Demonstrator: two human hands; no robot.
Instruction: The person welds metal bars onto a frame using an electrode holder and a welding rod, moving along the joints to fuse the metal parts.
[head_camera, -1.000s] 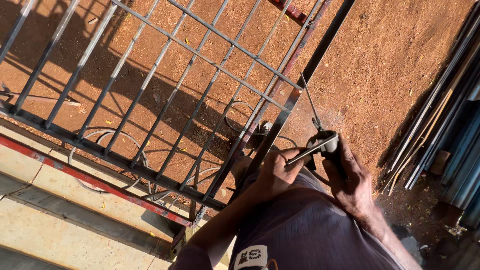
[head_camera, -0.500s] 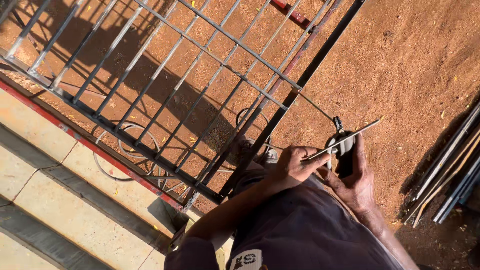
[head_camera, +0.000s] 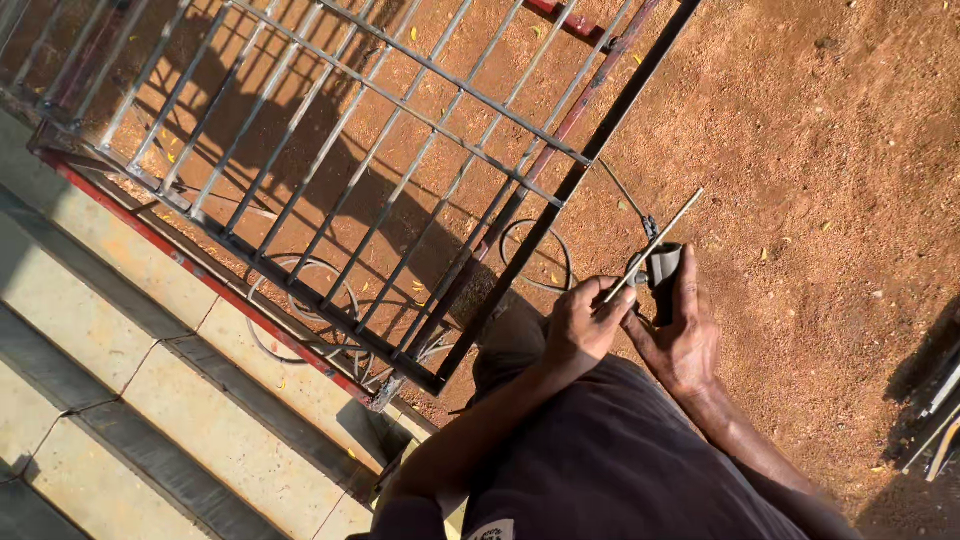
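My left hand (head_camera: 583, 325) pinches the lower end of a thin, straight metal rod (head_camera: 665, 230) that slants up to the right. My right hand (head_camera: 690, 340) is wrapped around a grey and black welding holder (head_camera: 662, 272), whose head touches the rod. The two hands are close together above red dirt, just right of the corner of a barred metal grille (head_camera: 400, 130). A thin cable (head_camera: 622, 190) runs from the holder toward the grille frame.
The grille lies across the upper left on the dirt ground (head_camera: 820, 150), with loops of cable (head_camera: 300, 290) under its lower edge. Concrete steps (head_camera: 130, 380) fill the lower left. Several metal bars (head_camera: 940, 410) lie at the right edge.
The view has swung, so the grille and steps sit differently in frame. Both hands stay together on rod and holder, and the rod now sticks out farther up to the right.
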